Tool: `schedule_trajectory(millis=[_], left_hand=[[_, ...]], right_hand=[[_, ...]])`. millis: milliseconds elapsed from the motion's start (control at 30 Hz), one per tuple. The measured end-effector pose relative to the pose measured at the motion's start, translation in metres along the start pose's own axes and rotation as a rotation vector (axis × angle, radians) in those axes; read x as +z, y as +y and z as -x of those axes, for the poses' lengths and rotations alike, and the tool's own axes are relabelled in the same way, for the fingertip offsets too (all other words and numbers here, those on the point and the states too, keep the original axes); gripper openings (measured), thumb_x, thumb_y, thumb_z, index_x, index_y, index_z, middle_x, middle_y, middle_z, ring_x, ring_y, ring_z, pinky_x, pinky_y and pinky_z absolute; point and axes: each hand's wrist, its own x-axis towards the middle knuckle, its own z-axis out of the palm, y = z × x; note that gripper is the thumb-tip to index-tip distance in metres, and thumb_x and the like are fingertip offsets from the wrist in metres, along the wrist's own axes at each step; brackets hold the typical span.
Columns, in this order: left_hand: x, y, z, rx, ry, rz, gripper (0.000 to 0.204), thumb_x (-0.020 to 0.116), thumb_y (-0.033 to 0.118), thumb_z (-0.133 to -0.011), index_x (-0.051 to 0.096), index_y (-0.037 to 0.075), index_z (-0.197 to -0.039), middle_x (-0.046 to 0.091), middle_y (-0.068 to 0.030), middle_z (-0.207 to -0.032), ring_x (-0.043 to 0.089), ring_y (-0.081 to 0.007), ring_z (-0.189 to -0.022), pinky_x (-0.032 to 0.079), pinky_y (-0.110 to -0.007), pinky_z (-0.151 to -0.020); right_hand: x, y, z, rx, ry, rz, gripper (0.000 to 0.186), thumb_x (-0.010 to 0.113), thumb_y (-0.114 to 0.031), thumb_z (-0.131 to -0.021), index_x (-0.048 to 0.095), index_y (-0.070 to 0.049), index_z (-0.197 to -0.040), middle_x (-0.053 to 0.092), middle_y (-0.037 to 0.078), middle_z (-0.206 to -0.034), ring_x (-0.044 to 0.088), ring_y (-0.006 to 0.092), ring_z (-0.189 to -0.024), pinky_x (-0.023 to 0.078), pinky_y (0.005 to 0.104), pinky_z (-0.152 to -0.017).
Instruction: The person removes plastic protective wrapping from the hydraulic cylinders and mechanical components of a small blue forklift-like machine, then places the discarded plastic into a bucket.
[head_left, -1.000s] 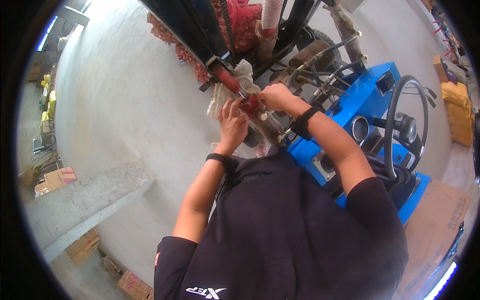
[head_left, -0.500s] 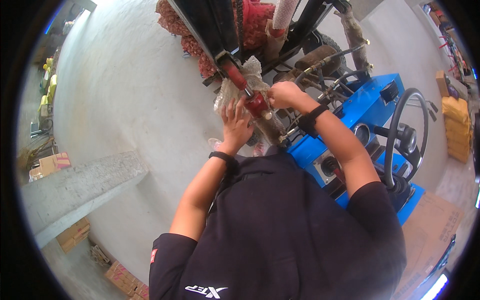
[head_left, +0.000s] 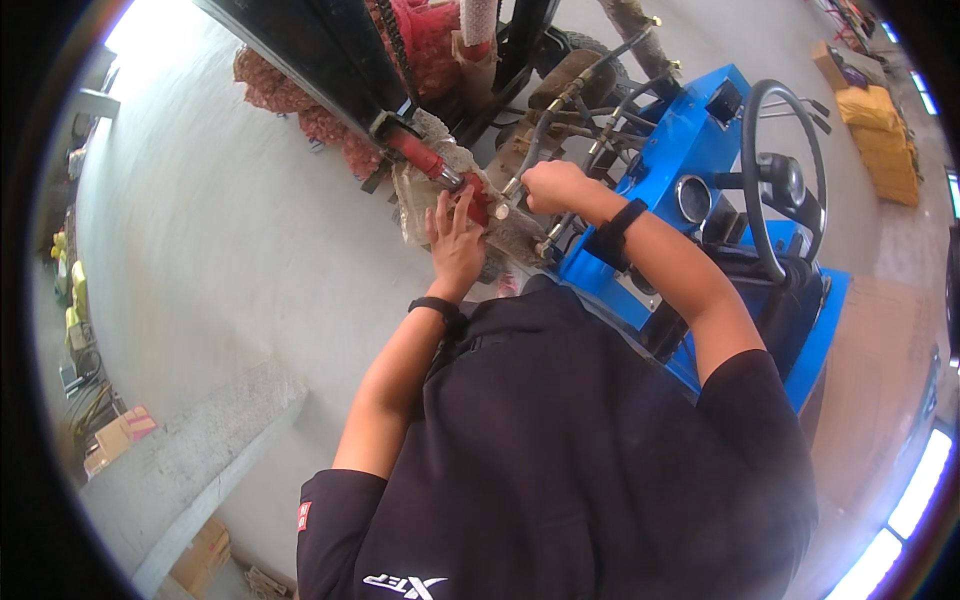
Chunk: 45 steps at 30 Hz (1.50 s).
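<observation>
My left hand [head_left: 452, 240] rests with spread fingertips against the red hydraulic cylinder [head_left: 415, 152], just below its silver rod, where a red lower fitting [head_left: 474, 205] sits. Crumpled translucent wrapping [head_left: 410, 200] lies around the cylinder. My right hand [head_left: 555, 188] has its fingers closed at the hoses and metal pipes [head_left: 545, 130] to the right of the cylinder; what is between them is hidden. Beside my right forearm stands the blue control panel [head_left: 665, 150] with a gauge, levers and a steering wheel [head_left: 815, 160]. A black mast [head_left: 310, 65] rises above the cylinder.
Red mesh sacks [head_left: 275, 85] lie behind the mast. A concrete ledge [head_left: 190, 465] runs at lower left, with cardboard boxes [head_left: 200, 560] beside it. Yellow packages [head_left: 878, 150] are stacked at far right. A large cardboard sheet [head_left: 865, 370] is right of the panel.
My right hand has moved a little rightward, away from the red fitting. My left hand stays at the cylinder. The view has shifted, with the machine now higher and further left.
</observation>
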Motion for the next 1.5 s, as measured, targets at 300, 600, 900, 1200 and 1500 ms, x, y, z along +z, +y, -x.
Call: schedule_trajectory(millis=[300,600,900,1200,1500], left_hand=[[0.003,0.001,0.005,-0.101,0.063,0.005,0.017,0.072,0.019,-0.074,0.076,0.011,-0.088,0.025,-0.0028,-0.162,0.010,-0.0383,-0.152,0.006,-0.063,-0.118],[-0.005,0.030,-0.002,-0.357,0.007,0.208,0.026,0.076,0.029,-0.076,0.071,0.011,-0.093,0.017,-0.0060,-0.165,0.003,-0.0413,-0.152,0.002,-0.065,-0.117],[0.017,0.052,-0.008,-0.562,0.111,0.110,0.017,0.078,0.032,-0.078,0.076,0.016,-0.083,0.021,-0.0023,-0.163,0.005,-0.0416,-0.151,0.003,-0.065,-0.117],[0.034,0.055,-0.006,-0.595,0.157,-0.074,0.015,0.067,0.026,-0.082,0.076,0.015,-0.086,0.024,-0.0016,-0.161,0.010,-0.0428,-0.148,0.002,-0.064,-0.118],[0.032,0.065,0.004,-0.528,0.234,-0.120,0.020,0.059,0.017,-0.083,0.074,0.008,-0.093,0.035,-0.0048,-0.154,0.022,-0.0344,-0.144,0.011,-0.057,-0.119]], right_hand=[[0.049,-0.024,0.010,0.055,-0.184,-0.046,0.032,0.062,-0.019,-0.075,0.074,-0.005,-0.100,0.072,0.018,-0.106,0.068,0.0383,-0.099,0.056,0.0470,-0.083],[0.103,-0.013,-0.019,0.292,0.217,-0.671,0.040,0.072,-0.026,-0.081,0.070,-0.007,-0.115,0.070,0.021,-0.110,0.065,0.0393,-0.105,0.053,0.0452,-0.089],[0.142,-0.020,-0.042,0.318,0.446,-1.133,0.033,0.082,-0.016,-0.073,0.074,-0.001,-0.102,0.071,0.011,-0.079,0.063,0.0163,-0.070,0.049,0.0318,-0.068],[0.139,-0.031,-0.042,0.412,0.454,-1.008,0.028,0.077,-0.021,-0.073,0.076,-0.006,-0.097,0.073,0.019,-0.094,0.071,0.0335,-0.091,0.054,0.0404,-0.082],[0.102,-0.047,-0.021,0.457,0.398,-0.792,0.026,0.071,-0.027,-0.077,0.078,-0.009,-0.095,0.073,0.019,-0.095,0.070,0.0355,-0.095,0.054,0.0432,-0.085]])
